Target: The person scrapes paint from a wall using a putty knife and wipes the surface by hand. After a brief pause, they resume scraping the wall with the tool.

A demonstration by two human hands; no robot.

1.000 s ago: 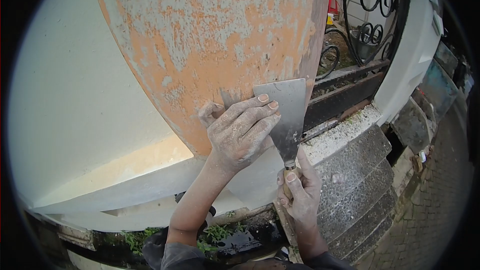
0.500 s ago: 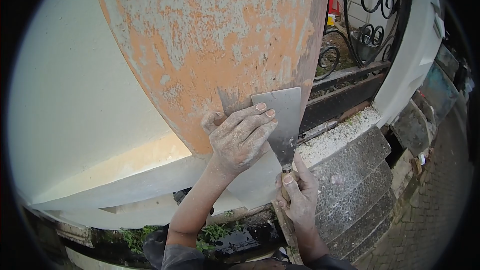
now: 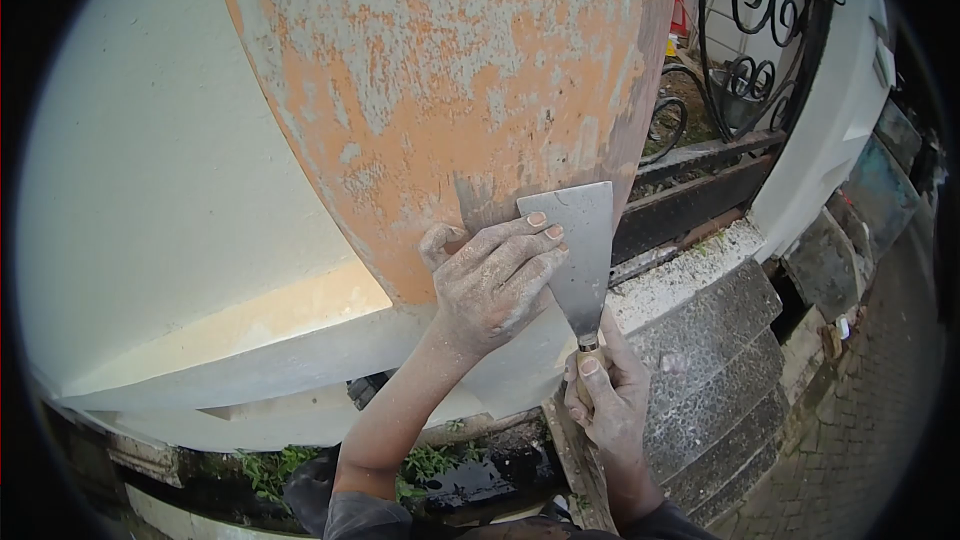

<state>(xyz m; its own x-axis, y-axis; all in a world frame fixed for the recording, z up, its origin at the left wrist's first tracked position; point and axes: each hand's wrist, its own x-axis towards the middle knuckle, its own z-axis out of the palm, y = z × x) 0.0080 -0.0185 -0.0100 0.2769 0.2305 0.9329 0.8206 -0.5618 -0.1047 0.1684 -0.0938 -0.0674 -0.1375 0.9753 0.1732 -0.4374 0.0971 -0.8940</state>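
Observation:
A wide metal scraper point(image 3: 577, 240) lies flat against an orange pillar face point(image 3: 440, 70) whose grey paint is flaking off. My right hand point(image 3: 608, 398) grips the scraper's wooden handle from below. Dusted white, my left hand point(image 3: 492, 280) presses its fingers on the left part of the blade, near the pillar's lower edge. A darker scraped patch shows just above the fingers.
A cream wall point(image 3: 170, 190) fills the left, with a pale ledge point(image 3: 250, 370) below. Right of the pillar stands a black scrolled iron gate point(image 3: 760, 30) over a pebbled stone base point(image 3: 710, 340). Weeds point(image 3: 270, 465) grow at the bottom; brick paving point(image 3: 860, 440) lies at right.
The blade slid down the pillar from a second ago, then stayed low; both hands moved with it and the view shifted a little to the right.

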